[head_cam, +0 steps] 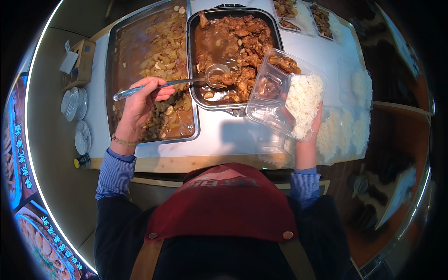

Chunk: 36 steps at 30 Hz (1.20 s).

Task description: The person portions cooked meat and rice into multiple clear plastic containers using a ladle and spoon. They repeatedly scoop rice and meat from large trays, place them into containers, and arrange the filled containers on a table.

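Observation:
My left hand grips the handle of a metal ladle. The ladle's round bowl, over the braised chicken in a black rectangular pan, seems to hold a chicken piece. On the right, a clear plastic compartment container is tilted over the pan's near right corner. My right hand supports it from below and at its side, mostly hidden behind it. White rice fills one compartment, and a browned chicken piece appears to lie in the upper one.
Left of the pan, a large metal tray holds potato-like chunks in brown sauce. Several rice-filled containers are at the right, and filled meal boxes at the back. Stacked white dishes and a wooden box line the left edge.

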Motion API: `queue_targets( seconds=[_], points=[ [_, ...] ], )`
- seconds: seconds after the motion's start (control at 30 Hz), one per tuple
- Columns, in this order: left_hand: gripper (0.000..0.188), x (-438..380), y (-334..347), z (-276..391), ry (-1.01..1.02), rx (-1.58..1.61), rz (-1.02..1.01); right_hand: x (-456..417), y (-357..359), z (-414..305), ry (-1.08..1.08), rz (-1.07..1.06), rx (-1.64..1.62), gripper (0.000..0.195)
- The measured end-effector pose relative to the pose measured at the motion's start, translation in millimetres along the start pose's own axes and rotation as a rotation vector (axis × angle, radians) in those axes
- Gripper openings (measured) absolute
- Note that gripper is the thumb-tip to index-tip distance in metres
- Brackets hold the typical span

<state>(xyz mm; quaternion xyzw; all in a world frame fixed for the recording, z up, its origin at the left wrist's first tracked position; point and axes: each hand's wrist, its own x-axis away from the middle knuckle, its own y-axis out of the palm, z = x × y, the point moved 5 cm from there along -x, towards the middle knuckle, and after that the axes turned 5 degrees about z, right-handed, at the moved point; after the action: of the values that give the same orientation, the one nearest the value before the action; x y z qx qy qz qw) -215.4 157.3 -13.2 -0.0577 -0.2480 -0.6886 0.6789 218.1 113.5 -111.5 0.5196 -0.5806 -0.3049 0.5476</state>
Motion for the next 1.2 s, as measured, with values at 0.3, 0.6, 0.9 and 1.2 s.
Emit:
queue_targets(
  seconds=[0.3, 0.6, 0.9, 1.2],
  points=[
    [0.025, 46.8, 65.3, 71.9, 0.275, -0.105, -0.105, -50.9, 54.9, 40.5, 0.043, -0.199, -0.094, 0.059],
    [0.024, 122.9, 97.0, 36.9, 1.119, -1.018, -0.286, -64.3, 59.0, 77.9, -0.02, -0.102, 0.413, 0.055],
    [0.015, 30.1, -47.0, 76.3, 0.73, -0.663, 0.339, -32.3, 83.0, 103.9, 0.351, -0.291, -0.288, 0.059],
    [0.019, -162.6, -171.2, 83.5, 1.029, -0.913, 0.622, -25.1, 68.4, 94.9, 0.182, -0.237, -0.211, 0.061]
  ],
)
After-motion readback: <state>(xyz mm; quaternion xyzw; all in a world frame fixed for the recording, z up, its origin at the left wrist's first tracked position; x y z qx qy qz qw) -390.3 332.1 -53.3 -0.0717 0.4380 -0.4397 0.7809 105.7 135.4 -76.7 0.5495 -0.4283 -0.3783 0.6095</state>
